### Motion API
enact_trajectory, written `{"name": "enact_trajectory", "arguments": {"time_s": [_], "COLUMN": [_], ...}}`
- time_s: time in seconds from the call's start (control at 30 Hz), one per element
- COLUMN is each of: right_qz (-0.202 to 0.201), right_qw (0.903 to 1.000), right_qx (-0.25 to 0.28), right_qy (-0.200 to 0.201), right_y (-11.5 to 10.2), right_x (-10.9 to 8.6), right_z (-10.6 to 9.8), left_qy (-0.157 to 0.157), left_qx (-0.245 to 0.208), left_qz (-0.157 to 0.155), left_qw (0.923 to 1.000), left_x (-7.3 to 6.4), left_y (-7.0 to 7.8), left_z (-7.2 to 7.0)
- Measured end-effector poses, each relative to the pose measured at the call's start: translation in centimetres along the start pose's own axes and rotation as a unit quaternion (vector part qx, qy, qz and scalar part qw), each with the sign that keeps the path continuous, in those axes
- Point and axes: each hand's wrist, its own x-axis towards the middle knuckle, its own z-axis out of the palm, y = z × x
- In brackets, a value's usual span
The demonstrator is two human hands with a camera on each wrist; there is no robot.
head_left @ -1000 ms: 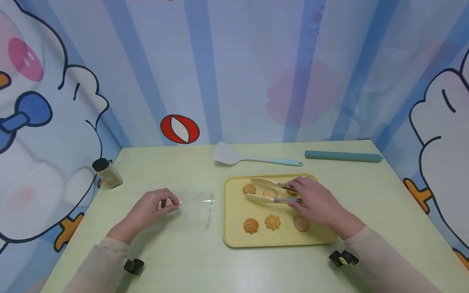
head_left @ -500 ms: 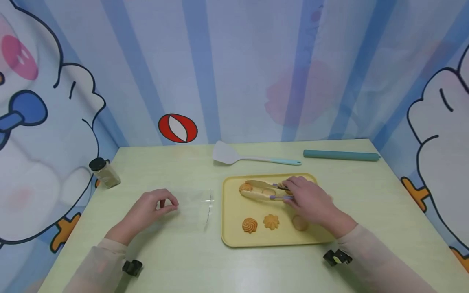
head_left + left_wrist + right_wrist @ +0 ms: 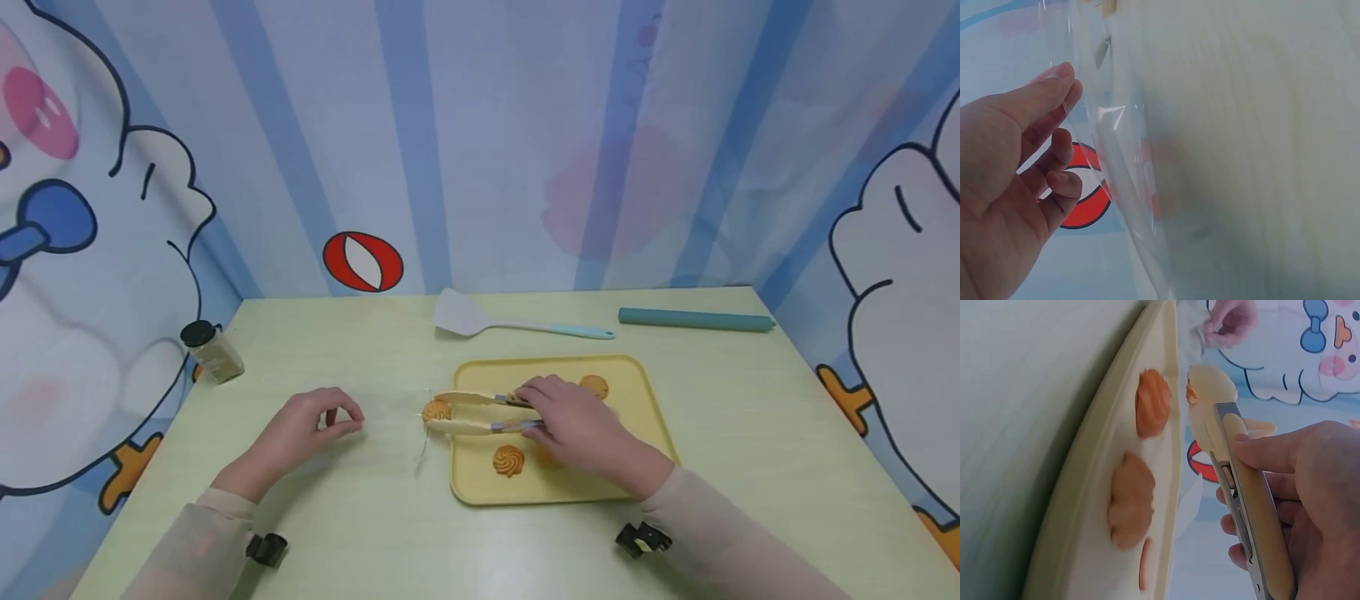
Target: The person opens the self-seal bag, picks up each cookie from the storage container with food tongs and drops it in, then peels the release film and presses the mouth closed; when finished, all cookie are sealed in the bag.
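My left hand (image 3: 311,429) pinches the edge of a clear plastic bag (image 3: 1116,125) between thumb and forefinger, its other fingers curled in. The bag's open side faces right, towards the yellow tray (image 3: 540,493). My right hand (image 3: 588,429) grips kitchen tongs (image 3: 459,427) with cream tips and metal-edged handles. A swirled cookie (image 3: 434,411) is held between the tong tips, just past the tray's left edge and overlapping the bag's mouth in the head view. Another swirled cookie (image 3: 508,460) and a round cookie (image 3: 594,386) lie on the tray; my right hand hides others.
Behind the tray lies a spatula (image 3: 461,315) with a light blue handle, and a teal roll (image 3: 697,319) lies to its right. A black-capped jar (image 3: 213,354) stands at the table's left edge. A printed curtain (image 3: 495,150) hangs around the table.
The tongs have closed on the swirled cookie at the tray's back left and carried it left and towards me, to the bag's mouth. My left hand has stayed in place.
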Motion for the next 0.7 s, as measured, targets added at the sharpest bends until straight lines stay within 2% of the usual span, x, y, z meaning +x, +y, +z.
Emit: {"name": "enact_trajectory", "arguments": {"time_s": [0.2, 0.7], "right_qz": [-0.024, -0.066], "right_qw": [0.9993, 0.9969], "right_qx": [0.019, 0.019], "right_qy": [-0.019, -0.038], "right_y": [-1.7, -4.0], "right_x": [1.7, 5.6], "right_z": [0.9, 3.3], "left_qy": [0.013, 0.032], "left_qx": [-0.002, -0.032], "left_qz": [0.008, 0.037], "left_qw": [0.9999, 0.9983], "left_x": [-0.3, -0.1], "left_y": [0.1, 0.5], "left_z": [-0.6, -0.4]}}
